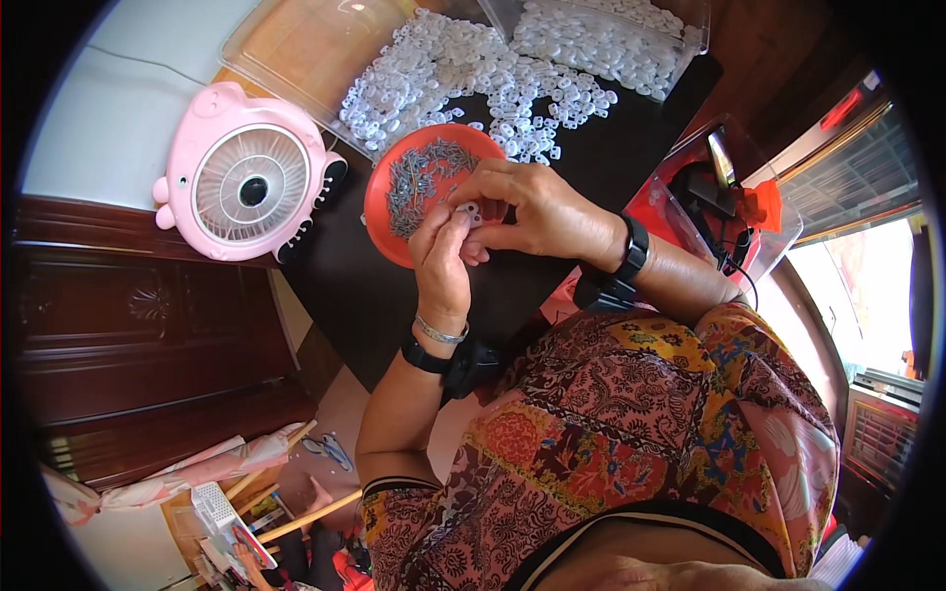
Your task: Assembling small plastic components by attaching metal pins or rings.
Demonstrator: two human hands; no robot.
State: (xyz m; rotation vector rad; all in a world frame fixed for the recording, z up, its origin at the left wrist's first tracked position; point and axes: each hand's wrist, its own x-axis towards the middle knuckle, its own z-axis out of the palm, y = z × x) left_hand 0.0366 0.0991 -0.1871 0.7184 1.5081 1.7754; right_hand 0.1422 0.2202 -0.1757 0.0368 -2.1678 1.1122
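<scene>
My left hand and my right hand meet over the near right rim of an orange-red bowl. Pinched between the fingertips of both is a small white plastic piece with holes in it. Fingers cover part of that piece. Inside the bowl lies a heap of small grey metal screws or nails; they are too small to tell which. Beyond it spreads a pile of similar small white plastic pieces on the dark table.
A see-through bin full of white pieces stands at the far right. To the left of the bowl sits a pink animal-shaped fan. On the right, a see-through box holds dark and orange things. A dark wooden cabinet flanks the left side.
</scene>
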